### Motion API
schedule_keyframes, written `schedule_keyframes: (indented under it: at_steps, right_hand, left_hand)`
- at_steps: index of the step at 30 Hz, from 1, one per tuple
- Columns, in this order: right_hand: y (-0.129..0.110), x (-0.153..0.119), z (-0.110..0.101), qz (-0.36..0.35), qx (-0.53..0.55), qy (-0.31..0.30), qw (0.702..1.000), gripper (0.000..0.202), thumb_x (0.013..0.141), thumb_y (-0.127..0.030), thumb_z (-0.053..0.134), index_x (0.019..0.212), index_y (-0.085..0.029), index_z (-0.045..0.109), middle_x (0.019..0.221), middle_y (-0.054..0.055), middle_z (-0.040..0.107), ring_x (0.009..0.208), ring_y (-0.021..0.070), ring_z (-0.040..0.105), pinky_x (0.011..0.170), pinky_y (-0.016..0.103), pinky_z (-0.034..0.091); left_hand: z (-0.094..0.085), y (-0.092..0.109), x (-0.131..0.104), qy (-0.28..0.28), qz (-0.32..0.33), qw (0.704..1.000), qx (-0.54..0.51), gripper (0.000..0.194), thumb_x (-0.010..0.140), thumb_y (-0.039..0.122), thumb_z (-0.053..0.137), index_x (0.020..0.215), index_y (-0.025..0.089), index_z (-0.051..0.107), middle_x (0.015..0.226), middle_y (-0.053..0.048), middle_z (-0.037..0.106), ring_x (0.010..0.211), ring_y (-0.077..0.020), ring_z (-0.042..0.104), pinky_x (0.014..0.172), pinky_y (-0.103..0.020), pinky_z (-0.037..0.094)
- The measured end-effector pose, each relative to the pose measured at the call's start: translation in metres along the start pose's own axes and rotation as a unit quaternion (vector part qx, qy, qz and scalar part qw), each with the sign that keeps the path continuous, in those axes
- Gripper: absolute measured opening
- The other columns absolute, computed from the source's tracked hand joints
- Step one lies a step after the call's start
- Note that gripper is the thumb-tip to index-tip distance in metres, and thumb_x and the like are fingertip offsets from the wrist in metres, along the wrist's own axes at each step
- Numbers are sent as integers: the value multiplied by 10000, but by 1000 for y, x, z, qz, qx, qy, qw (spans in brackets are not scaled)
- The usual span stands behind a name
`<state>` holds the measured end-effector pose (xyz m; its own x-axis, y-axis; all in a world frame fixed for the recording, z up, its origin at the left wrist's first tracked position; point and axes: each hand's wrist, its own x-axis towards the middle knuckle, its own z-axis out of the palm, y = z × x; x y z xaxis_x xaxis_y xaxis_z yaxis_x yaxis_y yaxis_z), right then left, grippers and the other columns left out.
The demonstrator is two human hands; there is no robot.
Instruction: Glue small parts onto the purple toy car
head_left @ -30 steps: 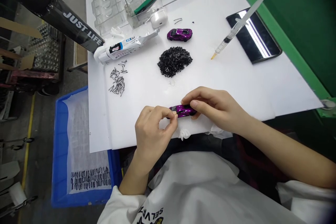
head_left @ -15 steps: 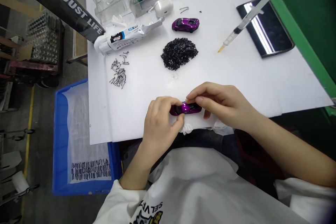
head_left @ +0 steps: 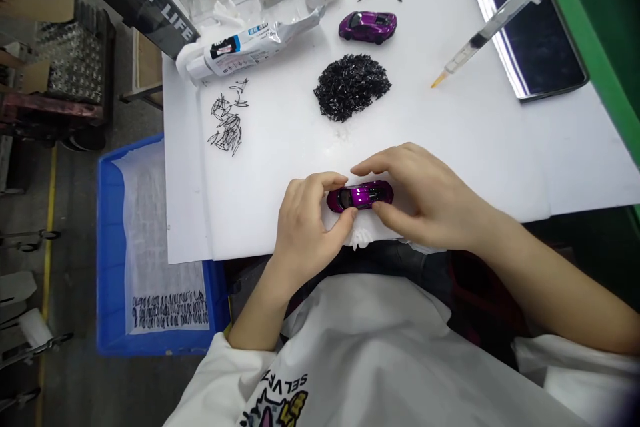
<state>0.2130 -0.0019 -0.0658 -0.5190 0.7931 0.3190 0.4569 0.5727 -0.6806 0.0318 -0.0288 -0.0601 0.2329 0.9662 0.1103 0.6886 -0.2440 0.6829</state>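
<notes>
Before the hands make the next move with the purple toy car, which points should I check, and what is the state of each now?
1. Both hands on the purple toy car: left hand at one end, right hand at the other: ok.
2. Car near the edge of the white table: ok, it is over the surface.
3. Pile of small black parts within view and apart from the hands: ok.
4. Syringe lies on the table, its tip clear of the hands: ok.
5. Glue tube capped: cannot tell.
6. Small part held in the fingers: cannot tell, hidden.
</notes>
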Motion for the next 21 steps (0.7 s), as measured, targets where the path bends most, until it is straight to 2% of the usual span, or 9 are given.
schedule_keyframes:
  at_steps: [3, 11, 17, 21]
  right_hand:
    - [1, 1, 4, -1, -35, -32, 999, 343, 729, -167, 495, 1069, -126, 520, 902, 45, 585, 805, 176, 506, 809, 356, 399]
    - [-4, 3, 5, 25, -53, -64, 996, 325, 752, -160, 450, 1073, -136, 499, 897, 52, 553, 800, 185, 487, 780, 354, 364]
    - [-2, 3, 3, 13, -30, -73, 997, 360, 752, -140, 447, 1111, -151, 480, 940, 48, 558, 813, 178, 493, 799, 346, 366]
    - [2, 1, 4, 14, -35, -63, 997, 377, 742, -164, 463, 1118, -151, 477, 951, 50, 572, 812, 185, 505, 797, 351, 375]
  left_hand:
    - [1, -1, -1, 6, 4, 1000, 0, 323, 732, 134, 620, 1013, 223, 488, 989, 3, 601, 915, -170, 507, 809, -324, 427]
    - [5, 0, -1, 35, 6, 999, -2, 331, 700, 111, 623, 974, 232, 481, 945, 5, 601, 877, -176, 515, 768, -329, 438]
    - [-3, -3, -3, -22, 11, 1000, -4, 393, 721, 97, 587, 1067, 238, 464, 1028, 7, 596, 950, -175, 506, 832, -329, 418]
    - [-5, -3, -3, -29, 2, 999, -23, 422, 727, 90, 552, 1110, 238, 452, 1068, 0, 585, 991, -180, 497, 857, -340, 412]
